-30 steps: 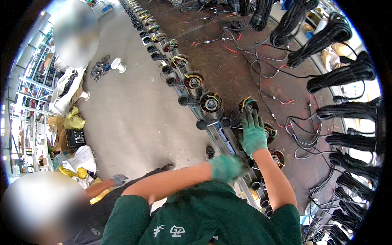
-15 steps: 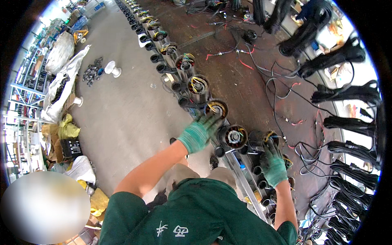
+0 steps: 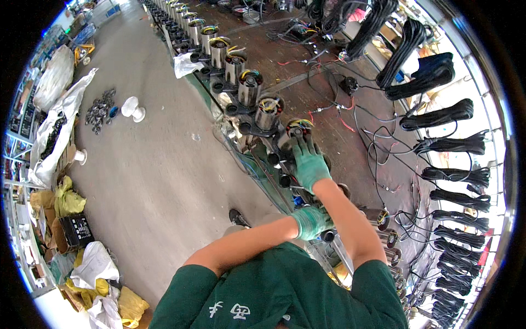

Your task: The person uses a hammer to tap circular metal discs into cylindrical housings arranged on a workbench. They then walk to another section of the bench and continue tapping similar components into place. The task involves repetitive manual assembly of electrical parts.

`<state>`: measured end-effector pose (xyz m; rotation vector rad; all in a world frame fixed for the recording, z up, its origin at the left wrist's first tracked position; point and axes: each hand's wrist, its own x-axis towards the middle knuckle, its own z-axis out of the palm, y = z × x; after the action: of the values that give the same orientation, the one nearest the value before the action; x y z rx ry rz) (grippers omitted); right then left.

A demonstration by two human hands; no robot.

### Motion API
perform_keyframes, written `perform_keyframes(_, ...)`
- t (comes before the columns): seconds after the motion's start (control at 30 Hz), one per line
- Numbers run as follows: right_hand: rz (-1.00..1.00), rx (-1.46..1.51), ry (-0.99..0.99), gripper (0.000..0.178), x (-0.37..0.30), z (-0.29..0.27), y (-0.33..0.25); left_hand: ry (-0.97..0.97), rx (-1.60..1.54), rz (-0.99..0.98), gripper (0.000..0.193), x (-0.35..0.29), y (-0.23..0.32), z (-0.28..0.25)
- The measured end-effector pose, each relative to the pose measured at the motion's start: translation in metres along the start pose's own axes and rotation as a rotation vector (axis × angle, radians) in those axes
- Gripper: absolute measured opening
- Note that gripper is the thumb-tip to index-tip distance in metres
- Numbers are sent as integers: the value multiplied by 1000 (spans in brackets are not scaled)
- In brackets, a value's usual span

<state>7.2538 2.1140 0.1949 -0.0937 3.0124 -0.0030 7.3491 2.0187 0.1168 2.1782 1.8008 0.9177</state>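
My right hand (image 3: 310, 162), in a green knitted glove with a dark palm side, reaches forward to a motor (image 3: 298, 129) in a steel cylinder. Its fingers are stretched out and lie against the motor's open top, where coloured wires show. Nearer to me, my left hand (image 3: 313, 222), gloved alike, is at the row of motors below my right forearm. That forearm hides its fingers, so what it touches cannot be made out. Just beyond my right hand stands an upright motor (image 3: 268, 113) with yellow wires on top and a black base.
The row of upright motors (image 3: 249, 90) runs along the edge of a brown table (image 3: 334, 90). Black cable bundles (image 3: 438, 115) lie at the right, with loose leads on the tabletop. On the grey floor to the left are a white spool (image 3: 133, 109) and dark small parts (image 3: 100, 111).
My right hand has moved left and forward to a motor farther up the row. My left hand has come back toward me, under my right forearm. The view has shifted.
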Motion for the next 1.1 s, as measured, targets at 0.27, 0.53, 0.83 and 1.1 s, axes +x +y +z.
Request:
perform_keyframes(0.27, 64, 41, -107, 90, 2, 0, -1, -367, -128, -303, 60, -97, -61, -172)
perform_keyframes(0.53, 141, 324, -107, 76, 15, -33, 2, -135, 581, -633, 73, -151, -260, -295)
perform_keyframes(0.83, 316, 422, -459, 38, 147, -139, 7, -347, 386, -409, 77, -172, -309, -323)
perform_keyframes(1.1, -45, 400, 247, 64, 409, -92, -86, -127, 182, -142, 52, -191, -353, -308)
